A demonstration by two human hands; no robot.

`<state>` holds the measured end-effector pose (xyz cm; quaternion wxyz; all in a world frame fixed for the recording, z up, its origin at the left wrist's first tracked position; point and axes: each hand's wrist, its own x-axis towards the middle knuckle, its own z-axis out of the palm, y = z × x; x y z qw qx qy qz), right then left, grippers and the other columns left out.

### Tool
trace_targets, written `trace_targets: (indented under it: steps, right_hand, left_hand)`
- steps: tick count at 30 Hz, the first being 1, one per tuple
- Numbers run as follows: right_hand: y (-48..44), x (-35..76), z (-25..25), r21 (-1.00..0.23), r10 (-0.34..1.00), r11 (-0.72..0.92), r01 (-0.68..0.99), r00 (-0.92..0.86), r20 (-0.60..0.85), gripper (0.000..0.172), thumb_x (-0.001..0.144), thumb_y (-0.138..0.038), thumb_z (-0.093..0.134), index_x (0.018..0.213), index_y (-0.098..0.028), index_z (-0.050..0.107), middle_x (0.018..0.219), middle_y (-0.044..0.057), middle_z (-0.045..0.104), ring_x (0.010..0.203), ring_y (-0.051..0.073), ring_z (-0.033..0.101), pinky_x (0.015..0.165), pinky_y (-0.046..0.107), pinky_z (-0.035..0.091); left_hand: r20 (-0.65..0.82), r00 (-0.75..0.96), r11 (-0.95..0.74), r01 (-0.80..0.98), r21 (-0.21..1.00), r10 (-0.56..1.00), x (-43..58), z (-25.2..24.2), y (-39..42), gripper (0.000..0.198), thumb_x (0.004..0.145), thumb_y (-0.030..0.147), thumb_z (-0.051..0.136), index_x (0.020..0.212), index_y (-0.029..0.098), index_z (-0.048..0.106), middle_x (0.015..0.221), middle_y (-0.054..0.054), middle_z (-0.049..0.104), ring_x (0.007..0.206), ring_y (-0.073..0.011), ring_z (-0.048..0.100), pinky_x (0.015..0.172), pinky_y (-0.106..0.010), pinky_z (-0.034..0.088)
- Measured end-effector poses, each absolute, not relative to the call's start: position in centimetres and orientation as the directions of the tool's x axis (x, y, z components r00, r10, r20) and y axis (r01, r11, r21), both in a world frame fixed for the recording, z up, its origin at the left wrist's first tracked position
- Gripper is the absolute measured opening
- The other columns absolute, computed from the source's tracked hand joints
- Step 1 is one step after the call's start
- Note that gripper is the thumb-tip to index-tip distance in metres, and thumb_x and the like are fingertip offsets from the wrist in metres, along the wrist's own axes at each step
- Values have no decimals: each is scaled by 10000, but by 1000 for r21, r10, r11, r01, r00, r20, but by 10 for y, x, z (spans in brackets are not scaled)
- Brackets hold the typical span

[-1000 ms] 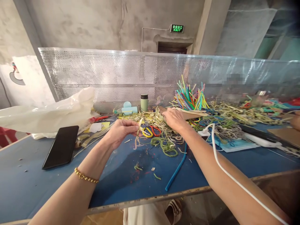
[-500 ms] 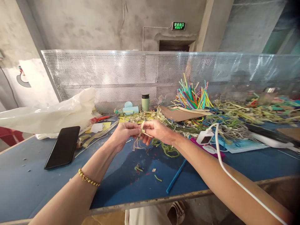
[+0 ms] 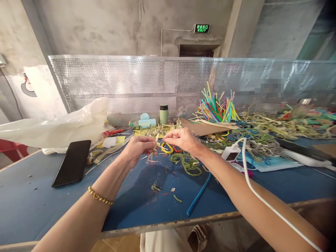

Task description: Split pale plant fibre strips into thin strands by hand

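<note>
My left hand (image 3: pixel 138 148) is closed in a pinch on a small bunch of pale yellow strips (image 3: pixel 153 151) held just above the blue table (image 3: pixel 39 206). My right hand (image 3: pixel 182 140) is pinched on one thin strip that runs from that bunch. Both hands meet over the table's middle. Right behind them lie yellow and red loops (image 3: pixel 170 148), and a tangle of green cord (image 3: pixel 187 163) lies to the right. A gold bracelet (image 3: pixel 100 197) is on my left wrist.
A black phone (image 3: pixel 71 162) lies at left beside a white plastic bag (image 3: pixel 60 127). A blue tube (image 3: pixel 198 193) lies near the front edge. A white charger (image 3: pixel 231 153) with its cable crosses my right arm. Coloured sticks (image 3: pixel 217 106), strip piles, a green flask (image 3: pixel 163 114) and a perforated metal screen (image 3: pixel 126 84) stand behind.
My right hand came back from the strip pile at the rear to my left hand, took hold at the bunch, and now draws one strip out to the right.
</note>
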<state>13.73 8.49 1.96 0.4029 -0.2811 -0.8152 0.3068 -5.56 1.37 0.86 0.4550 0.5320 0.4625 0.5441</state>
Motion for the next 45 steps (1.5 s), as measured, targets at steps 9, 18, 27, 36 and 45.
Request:
trace_targets:
  steps: [9,18,27,36,45]
  right_hand:
    - [76,139,25,-746,699,649,152,-506,505,312,720,-420,741,802,-120,721,525,-41,471,470,61,310,438,227,199]
    - [59,124,19,-624,637,749,225,-503,584,198,734,-316,728,714,-121,702,463,-96,259,456,49,218,436,239,146]
    - [44,131,34,-891,580,394,-227,-690,433,215,791,-356,702,827,-180,584,577,-75,446,453,37,321,431,205,244]
    - [61,130,21,-756,694,610,236,-620,367,87,797,-214,628,765,-142,592,597,-16,563,494,73,470,476,216,360]
    - [65,134,22,-321,585,805,500,-575,571,96,801,-221,654,751,-163,713,512,-52,432,507,79,347,532,254,250]
  left_hand:
    - [162,-171,-149,83,985,972,-49,6,15,24,659,129,684,656,106,677,581,-42,674,492,-107,578,500,-224,443]
    - [187,-45,-185,39,982,981,-45,0,15,74,633,176,718,663,108,710,594,-29,669,493,-92,553,510,-218,427]
    - [198,-60,-193,81,978,978,-42,1,12,99,633,206,727,609,115,699,587,-35,662,499,-100,542,512,-228,426]
    - [171,-76,-167,53,985,982,-42,1,14,86,634,190,729,655,114,697,601,-33,665,510,-109,569,537,-246,452]
    - [177,-49,-177,0,984,983,-41,4,11,96,638,195,737,661,109,701,603,-38,670,513,-110,573,553,-246,471]
